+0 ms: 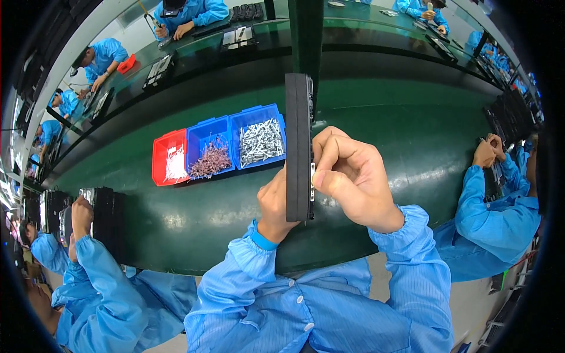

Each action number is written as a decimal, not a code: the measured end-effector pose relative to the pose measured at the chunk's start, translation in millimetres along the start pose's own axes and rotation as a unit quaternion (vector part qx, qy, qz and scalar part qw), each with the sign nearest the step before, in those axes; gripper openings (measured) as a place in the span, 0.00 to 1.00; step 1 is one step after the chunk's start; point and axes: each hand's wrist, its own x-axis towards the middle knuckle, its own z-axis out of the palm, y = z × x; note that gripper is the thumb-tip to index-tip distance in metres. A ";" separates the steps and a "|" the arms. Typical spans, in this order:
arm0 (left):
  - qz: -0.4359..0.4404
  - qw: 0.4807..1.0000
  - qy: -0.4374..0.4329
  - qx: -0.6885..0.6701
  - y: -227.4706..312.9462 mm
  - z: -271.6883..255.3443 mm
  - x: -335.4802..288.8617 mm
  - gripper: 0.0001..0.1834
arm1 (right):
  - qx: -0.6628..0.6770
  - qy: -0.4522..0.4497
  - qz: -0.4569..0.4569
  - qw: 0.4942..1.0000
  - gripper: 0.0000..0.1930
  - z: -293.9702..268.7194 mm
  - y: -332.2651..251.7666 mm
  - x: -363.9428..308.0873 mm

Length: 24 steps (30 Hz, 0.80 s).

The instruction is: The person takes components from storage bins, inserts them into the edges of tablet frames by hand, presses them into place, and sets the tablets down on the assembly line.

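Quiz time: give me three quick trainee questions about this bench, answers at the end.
1. Multiple choice: what colour are the small pieces in the red bin?
a) black
b) white
c) green

2. True or false: the left hand and the right hand are both at the black case.

3. Count: how many blue bins are in the row with the red one?

Key: 1 b; 2 true; 3 two.
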 end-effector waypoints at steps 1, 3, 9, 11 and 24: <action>0.002 1.000 -0.001 0.000 0.0 -0.7 0.3 0.23 | 0.000 0.000 0.000 1.000 0.03 -0.1 0.1 0.2; 0.005 1.000 -0.002 -0.001 0.2 -1.1 0.7 0.23 | -0.003 -0.004 -0.005 1.000 0.03 -0.6 0.2 0.0; 0.003 1.000 -0.010 0.010 1.9 0.2 0.2 0.23 | 0.002 0.010 0.026 1.000 0.02 -1.8 -1.8 -2.1; 0.011 1.000 0.011 0.000 0.6 2.1 -0.6 0.20 | 0.027 0.020 0.040 0.999 0.02 1.7 -5.7 -0.6; 0.057 0.995 0.026 0.072 5.7 3.1 4.6 0.35 | 0.094 0.062 0.056 0.992 0.12 4.3 0.1 -2.0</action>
